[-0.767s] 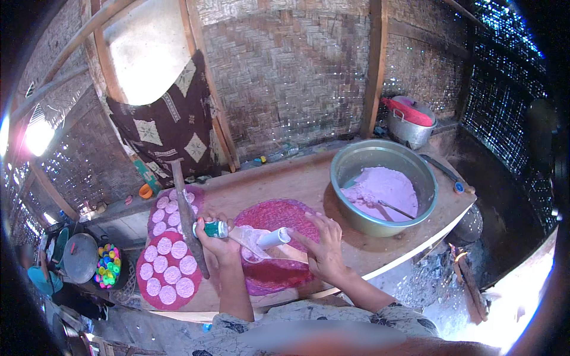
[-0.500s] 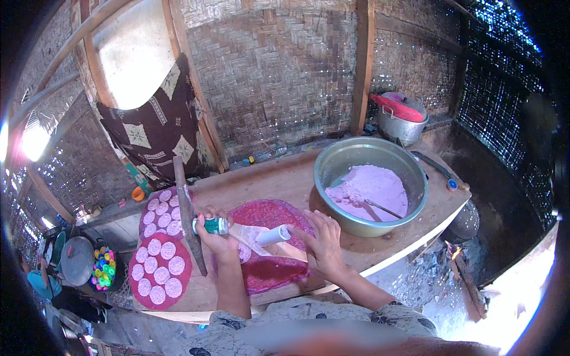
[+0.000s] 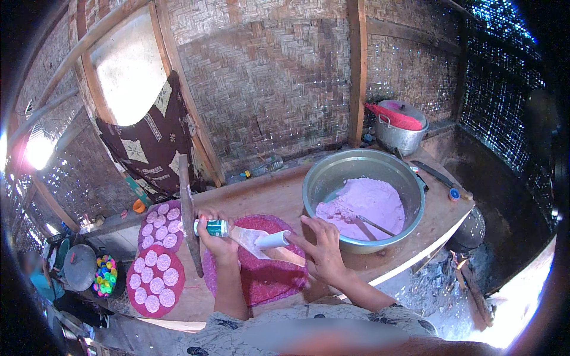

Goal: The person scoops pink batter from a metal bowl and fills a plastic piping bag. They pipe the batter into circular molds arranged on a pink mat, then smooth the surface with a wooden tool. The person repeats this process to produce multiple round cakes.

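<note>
**Working pale dough with a tube and flat blade over a red mat**

Gripping a green-handled spatula [image 3: 237, 232], the left hand [image 3: 217, 242] has its fingers curled tight around the handle, the pale blade slanting down to the right; the right hand [image 3: 323, 252] rests its spread fingers on the blade's far end, thumb and forefinger pinching a short white tube [image 3: 274, 240] that lies across the blade. Both hands hover over a round dark-red mat [image 3: 261, 279] lying flat on the wooden table [image 3: 267, 196] (whether the blade touches the mat cannot be told); to the left lie two more red mats [image 3: 155, 279], each dotted with small pink discs; a long dark wooden strip [image 3: 189, 213] stands between them and the left hand. Farther right, a large metal bowl [image 3: 363, 199] holds pink dough with a spoon in it; beyond it a lidded metal pot [image 3: 399, 126] sits against the woven wall [image 3: 273, 77]; a patterned dark cloth [image 3: 151, 145] hangs to the left.
</note>
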The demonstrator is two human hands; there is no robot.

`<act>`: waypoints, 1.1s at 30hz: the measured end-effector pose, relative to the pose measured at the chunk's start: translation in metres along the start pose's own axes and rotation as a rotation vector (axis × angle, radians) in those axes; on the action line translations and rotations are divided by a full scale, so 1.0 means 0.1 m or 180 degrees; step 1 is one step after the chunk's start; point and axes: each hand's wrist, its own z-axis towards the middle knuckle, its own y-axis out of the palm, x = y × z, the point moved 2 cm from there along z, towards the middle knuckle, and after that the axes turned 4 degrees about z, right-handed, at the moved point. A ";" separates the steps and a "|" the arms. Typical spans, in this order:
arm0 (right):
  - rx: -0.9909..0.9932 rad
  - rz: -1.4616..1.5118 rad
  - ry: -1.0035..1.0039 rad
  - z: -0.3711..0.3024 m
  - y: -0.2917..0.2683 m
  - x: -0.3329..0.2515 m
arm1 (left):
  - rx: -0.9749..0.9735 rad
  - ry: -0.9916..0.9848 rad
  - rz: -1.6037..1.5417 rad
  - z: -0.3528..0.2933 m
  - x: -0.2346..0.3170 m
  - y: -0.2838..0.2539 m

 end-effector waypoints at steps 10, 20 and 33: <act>0.0052 0.0256 0.0486 0.16 -0.34 0.46 | -0.0149 0.0099 0.0252 0.16 -0.11 0.04; -0.3221 -0.1987 0.2053 -0.31 -0.54 2.20 | -0.2332 0.1285 0.5091 0.56 -0.13 0.49; -0.1619 0.0877 0.1612 0.68 -1.62 1.14 | -0.3181 0.1711 0.5057 0.89 -0.52 0.78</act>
